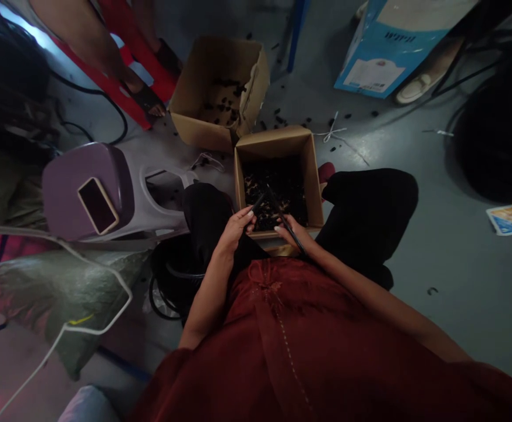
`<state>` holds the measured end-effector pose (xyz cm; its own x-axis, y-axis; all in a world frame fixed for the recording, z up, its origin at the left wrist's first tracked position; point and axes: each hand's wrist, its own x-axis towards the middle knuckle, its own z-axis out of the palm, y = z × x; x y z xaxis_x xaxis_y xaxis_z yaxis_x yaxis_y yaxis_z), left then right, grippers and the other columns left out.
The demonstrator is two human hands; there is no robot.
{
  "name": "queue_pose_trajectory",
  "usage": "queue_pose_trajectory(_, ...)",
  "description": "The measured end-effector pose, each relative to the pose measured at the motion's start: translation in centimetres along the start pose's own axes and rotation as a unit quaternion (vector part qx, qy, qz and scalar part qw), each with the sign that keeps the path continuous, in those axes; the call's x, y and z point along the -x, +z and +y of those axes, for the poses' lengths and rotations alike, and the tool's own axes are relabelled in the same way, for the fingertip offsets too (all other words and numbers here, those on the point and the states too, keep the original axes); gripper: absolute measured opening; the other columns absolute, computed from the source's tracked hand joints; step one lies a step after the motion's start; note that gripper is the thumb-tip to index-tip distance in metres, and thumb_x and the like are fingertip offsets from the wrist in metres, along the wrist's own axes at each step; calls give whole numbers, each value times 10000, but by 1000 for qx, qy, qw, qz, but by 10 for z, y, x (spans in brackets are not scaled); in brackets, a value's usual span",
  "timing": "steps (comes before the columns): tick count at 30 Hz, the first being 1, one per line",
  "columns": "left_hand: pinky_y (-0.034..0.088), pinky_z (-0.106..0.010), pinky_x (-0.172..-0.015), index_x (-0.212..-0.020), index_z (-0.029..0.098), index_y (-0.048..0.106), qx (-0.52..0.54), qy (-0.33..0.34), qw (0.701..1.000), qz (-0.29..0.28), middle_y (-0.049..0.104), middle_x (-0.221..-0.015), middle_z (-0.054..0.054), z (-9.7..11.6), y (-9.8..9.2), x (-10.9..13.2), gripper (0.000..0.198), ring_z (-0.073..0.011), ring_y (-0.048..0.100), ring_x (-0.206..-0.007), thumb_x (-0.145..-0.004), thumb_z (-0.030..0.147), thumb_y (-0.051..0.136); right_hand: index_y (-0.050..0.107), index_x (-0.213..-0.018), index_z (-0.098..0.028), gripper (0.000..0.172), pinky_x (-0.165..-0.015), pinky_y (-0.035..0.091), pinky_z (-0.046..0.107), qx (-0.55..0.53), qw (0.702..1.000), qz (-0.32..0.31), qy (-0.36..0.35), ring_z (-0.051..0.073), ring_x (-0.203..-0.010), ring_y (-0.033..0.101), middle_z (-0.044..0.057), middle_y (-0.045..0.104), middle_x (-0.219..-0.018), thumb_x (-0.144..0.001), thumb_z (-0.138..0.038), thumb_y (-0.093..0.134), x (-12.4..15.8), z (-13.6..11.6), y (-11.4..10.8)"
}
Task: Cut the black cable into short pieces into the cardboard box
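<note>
My left hand pinches a short dark stick-like piece between thumb and fingers. My right hand is closed round a long thin black tool; its narrow tip points forward, close to the piece in my left hand. Its exact kind is too dark to make out. Both hands are over the near part of an open cardboard box between my knees. Many small black pieces cover the bottom of that box, with some lighter bits among them.
A second cardboard box with scattered black pieces stands beyond. On the left, a phone lies on a purple stool. Another person's feet rest by red bars. A blue carton stands at the upper right.
</note>
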<state>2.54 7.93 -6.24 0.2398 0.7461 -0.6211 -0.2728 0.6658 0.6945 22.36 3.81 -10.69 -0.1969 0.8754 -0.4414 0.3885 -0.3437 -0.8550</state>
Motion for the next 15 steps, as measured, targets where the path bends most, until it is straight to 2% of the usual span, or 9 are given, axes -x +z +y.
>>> queue_pose_trajectory(5,247,-165,-420,-1169,142,547,-8,3,1000,-3,494,-658,39,-2,-2,-1,506,-17,383,-458,-713,318,677,463,-1143,-197,421,-711,446,294,72,997,-29,1,185,-796,592,48,629,-903,-793,-416,545,3,-7,-6)
queue_pose_trajectory(9,251,-166,-422,-1165,141,554,-18,8,1000,-11,495,-663,37,-3,-2,-2,503,-18,382,-462,-713,327,675,464,-1170,-203,444,-696,456,300,70,996,-54,-7,183,-775,596,50,633,-932,-794,-421,550,3,-5,-5)
queue_pose_trajectory(15,241,-171,-419,-1141,119,568,-30,2,999,-18,491,-646,41,-2,1,-1,500,-15,378,-449,-699,321,684,480,-1159,-198,430,-745,448,300,77,995,-62,-15,199,-869,605,67,633,-995,-797,-419,553,1,-3,-5)
